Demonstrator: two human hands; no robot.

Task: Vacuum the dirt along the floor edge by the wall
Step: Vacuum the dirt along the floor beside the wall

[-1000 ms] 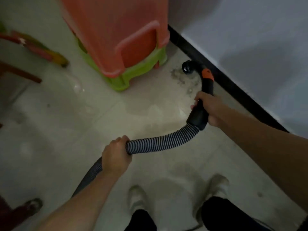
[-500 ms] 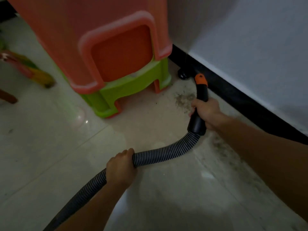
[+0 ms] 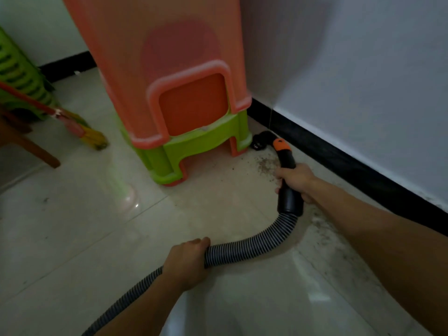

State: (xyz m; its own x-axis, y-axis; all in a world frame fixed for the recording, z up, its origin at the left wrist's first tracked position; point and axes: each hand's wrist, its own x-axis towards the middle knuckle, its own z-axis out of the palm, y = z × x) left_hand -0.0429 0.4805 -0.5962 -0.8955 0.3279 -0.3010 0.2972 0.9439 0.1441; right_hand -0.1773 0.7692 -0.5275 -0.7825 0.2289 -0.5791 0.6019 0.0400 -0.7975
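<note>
Dirt (image 3: 265, 164) speckles the pale floor (image 3: 72, 238) at centre right, just beside the black nozzle (image 3: 260, 140), which sits close to the black baseboard (image 3: 339, 156). The right hand (image 3: 294, 178) is wrapped round the wand (image 3: 288, 202), and the left hand (image 3: 186, 260), lower centre, is curled round the ribbed hose (image 3: 254, 248). An orange stool (image 3: 169, 81) stacked on a green stool (image 3: 194, 144) crowds the corner just left of the nozzle. A broom (image 3: 92, 134) lies at the left.

Your view is dim and soft throughout; a small glare spot sits on the floor (image 3: 135, 204) at eight o'clock, and the edges bow outward.
</note>
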